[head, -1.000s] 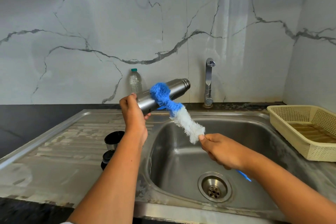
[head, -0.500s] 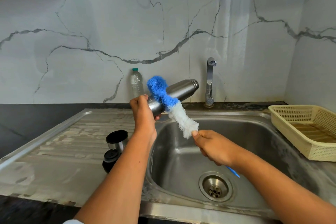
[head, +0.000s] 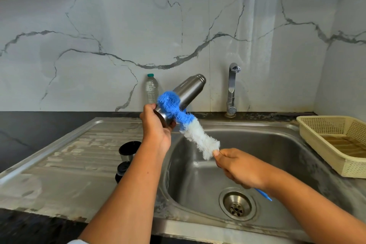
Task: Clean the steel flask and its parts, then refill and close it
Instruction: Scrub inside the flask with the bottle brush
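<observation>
Flask [head: 190, 89] hovers above the left rim of the sink [head: 277, 144], likely so drips land in the basin; your left hand [head: 156, 130] grips its near end and your right hand [head: 237, 166] clamps its fingers on the brush [head: 186, 123] handle, bristles across the steel body. Its long axis tilts, narrow end up toward the tap [head: 232, 89]

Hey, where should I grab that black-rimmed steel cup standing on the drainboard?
Grip the black-rimmed steel cup round its side wall, coming from the left: it stands upright, mouth up, on the steel drainboard, with a black stopper close in front and the left forearm covering its right edge.
</observation>
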`<state>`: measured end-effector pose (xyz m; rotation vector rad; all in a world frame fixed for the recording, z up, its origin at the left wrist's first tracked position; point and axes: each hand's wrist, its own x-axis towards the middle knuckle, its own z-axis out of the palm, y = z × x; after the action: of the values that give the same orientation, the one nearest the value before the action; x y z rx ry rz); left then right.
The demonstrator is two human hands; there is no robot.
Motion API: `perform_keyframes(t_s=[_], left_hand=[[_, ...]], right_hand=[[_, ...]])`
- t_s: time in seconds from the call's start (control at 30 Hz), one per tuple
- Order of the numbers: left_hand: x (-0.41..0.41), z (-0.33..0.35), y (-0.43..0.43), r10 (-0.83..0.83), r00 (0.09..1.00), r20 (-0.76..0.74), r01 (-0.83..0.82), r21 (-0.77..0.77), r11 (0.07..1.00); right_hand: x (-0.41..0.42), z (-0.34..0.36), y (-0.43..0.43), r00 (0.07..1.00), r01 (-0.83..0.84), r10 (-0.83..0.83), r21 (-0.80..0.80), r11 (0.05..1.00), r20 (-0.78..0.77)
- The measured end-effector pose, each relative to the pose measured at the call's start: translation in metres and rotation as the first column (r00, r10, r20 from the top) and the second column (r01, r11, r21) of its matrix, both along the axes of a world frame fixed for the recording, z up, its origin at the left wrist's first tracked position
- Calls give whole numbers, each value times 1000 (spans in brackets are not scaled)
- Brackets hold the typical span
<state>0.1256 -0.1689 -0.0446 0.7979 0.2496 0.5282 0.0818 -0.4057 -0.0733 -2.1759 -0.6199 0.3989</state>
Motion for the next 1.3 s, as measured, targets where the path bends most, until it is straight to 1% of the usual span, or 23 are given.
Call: perform_keyframes(t_s=[0.07,0.2,0.33,0.4,0.5,0.67,0.7,0.77,0.83,0.9,1.03,1.13,1.3], left_hand=[[2,-1,1,-11,1000,10,11,-37,999],[4,-3,-5,-44,999,-1,44,-68,997],[3,0,4,-27,999,17,28,-90,995],[4,0,6,-14,1000,28,16,-80,997],[4,-3,-2,-29,1000,3,29,-22,999],[2,0,1,-11,1000,4,11,-12,1000],[1,1,2,-9,1000,6,9,4,1000],[-1,2,-2,-15,1000,5,15,86,996],[-3,1,-8,-30,1000,7,28,190,981],[-4,0,-10,-30,1000,11,26,248,968],[-5,-2,2,-10,1000,12,7,248,969],[-5,-4,9,2,1000,3,-2,259,966],[-6,-2,-4,-58,998,0,54,346,937]], right_hand=[[0,-1,-2,1000,4,-4,-15,1000,-19],[6,0,9,1000,24,-24,15,1000,7],[4,-5,2,998,3,-2,29,1000,-57],[3,-6,-1,997,2,-1,20,1000,-71],[8,-4,5,999,16,-15,30,999,-43],[16,-3,-11,998,59,-58,27,998,-27],[18,-3,-16,997,73,-73,19,997,-25],[22,-3,-22,995,103,-103,6,995,0],[26,-1,-22,989,134,-134,5,991,61],[30,0,-21,977,177,-178,20,984,114],[37,1,-35,950,275,-276,28,961,148],[42,-3,-46,945,293,-292,16,956,150],[46,-5,-43,946,290,-299,90,953,122]])
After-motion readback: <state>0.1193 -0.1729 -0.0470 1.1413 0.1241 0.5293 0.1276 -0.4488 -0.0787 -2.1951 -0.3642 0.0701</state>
